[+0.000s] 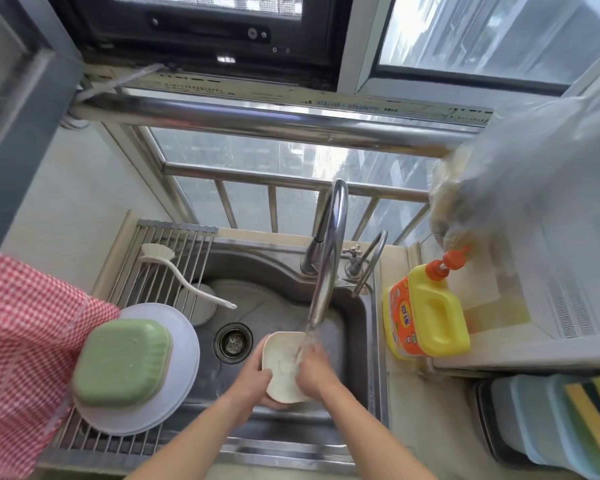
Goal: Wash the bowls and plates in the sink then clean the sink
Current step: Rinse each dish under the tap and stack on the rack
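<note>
Cream bowl (284, 367) tilted under tap (326, 271) for rinsing; my left hand (257, 379) grips its rim, right hand (314, 368) rubs inside, fingers blurred, can't tell its curl.

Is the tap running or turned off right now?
Running. A stream of water falls from the faucet spout into the cream bowl that the left hand and right hand hold over the sink.
</note>
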The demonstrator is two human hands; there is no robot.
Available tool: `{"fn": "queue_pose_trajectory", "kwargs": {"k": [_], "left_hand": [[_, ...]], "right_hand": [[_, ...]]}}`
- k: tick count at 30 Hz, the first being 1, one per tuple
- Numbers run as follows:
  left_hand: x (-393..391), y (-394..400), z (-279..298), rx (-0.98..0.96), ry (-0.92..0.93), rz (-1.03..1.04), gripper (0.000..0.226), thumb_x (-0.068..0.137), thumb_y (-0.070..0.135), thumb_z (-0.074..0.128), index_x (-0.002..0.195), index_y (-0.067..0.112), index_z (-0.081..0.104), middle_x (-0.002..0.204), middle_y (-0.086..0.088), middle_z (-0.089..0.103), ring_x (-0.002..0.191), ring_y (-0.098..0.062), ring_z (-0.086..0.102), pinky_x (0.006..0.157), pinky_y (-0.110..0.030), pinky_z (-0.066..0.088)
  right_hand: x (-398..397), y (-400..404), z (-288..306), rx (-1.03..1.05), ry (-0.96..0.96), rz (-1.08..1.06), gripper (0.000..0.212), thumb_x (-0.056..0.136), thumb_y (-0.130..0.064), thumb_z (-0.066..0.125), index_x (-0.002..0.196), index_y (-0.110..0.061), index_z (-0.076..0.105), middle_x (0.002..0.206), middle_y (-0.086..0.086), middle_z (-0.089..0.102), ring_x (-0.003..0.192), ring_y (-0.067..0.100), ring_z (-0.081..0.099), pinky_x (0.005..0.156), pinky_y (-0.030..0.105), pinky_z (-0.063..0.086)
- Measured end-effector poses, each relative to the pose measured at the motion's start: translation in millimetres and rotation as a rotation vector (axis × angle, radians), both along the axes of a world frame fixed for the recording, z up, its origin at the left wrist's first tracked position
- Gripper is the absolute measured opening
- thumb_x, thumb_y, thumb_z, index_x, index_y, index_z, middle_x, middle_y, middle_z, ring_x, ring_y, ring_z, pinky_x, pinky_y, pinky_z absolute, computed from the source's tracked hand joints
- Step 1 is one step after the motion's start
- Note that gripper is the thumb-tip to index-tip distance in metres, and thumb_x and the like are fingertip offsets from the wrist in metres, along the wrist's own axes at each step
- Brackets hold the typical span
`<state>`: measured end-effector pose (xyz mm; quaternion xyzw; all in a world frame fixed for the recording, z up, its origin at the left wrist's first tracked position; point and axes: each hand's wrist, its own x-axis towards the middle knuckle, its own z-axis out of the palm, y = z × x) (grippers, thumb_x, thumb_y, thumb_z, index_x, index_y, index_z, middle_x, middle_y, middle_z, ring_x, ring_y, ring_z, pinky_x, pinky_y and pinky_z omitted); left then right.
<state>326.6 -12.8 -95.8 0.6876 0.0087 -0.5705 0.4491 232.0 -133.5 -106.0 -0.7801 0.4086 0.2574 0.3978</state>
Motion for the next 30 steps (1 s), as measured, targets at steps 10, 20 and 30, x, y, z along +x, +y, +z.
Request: {"fn": "queue_pose_trajectory", "kwargs": {"k": [10, 20, 30], "left_hand": [[8.0, -18.5, 4.6, 0.093, -0.025, 0.199, 0.071, 0.092, -0.006, 0.030, 0.149, 0.035, 0.028, 0.132, -0.013, 0.057, 0.100, -0.027, 0.066, 0.066, -0.039, 0.062], [-2.2, -47.4, 30.3, 0.193, 0.156, 0.013, 0.063, 0.104, 0.059, 0.022, 0.101, 0.014, 0.066, 0.085, -0.011, 0.069, 0.082, -0.026, 0.066, 0.077, -0.038, 0.057], [5.7, -35.2, -6.1, -0.142, 0.095, 0.147, 0.019, 0.092, 0.027, 0.065, 0.092, 0.014, 0.051, 0.093, -0.019, 0.056, 0.077, -0.024, 0.059, 0.064, -0.034, 0.048]], "right_hand": [[-1.1, 12.2, 11.2, -0.010, -0.221, 0.246, 0.022, 0.094, -0.037, 0.040, 0.091, -0.023, 0.057, 0.103, 0.010, 0.064, 0.096, 0.029, 0.056, 0.079, 0.039, 0.039], [7.7, -13.2, 3.5, -0.586, -0.395, 0.038, 0.042, 0.101, -0.044, 0.036, 0.075, -0.023, 0.061, 0.076, -0.003, 0.062, 0.082, 0.023, 0.055, 0.079, 0.043, 0.041], [23.1, 11.2, 3.3, -0.274, -0.455, -0.342, 0.046, 0.105, -0.049, 0.032, 0.139, -0.030, 0.057, 0.153, 0.001, 0.044, 0.147, 0.023, 0.028, 0.122, 0.046, 0.018]]}}
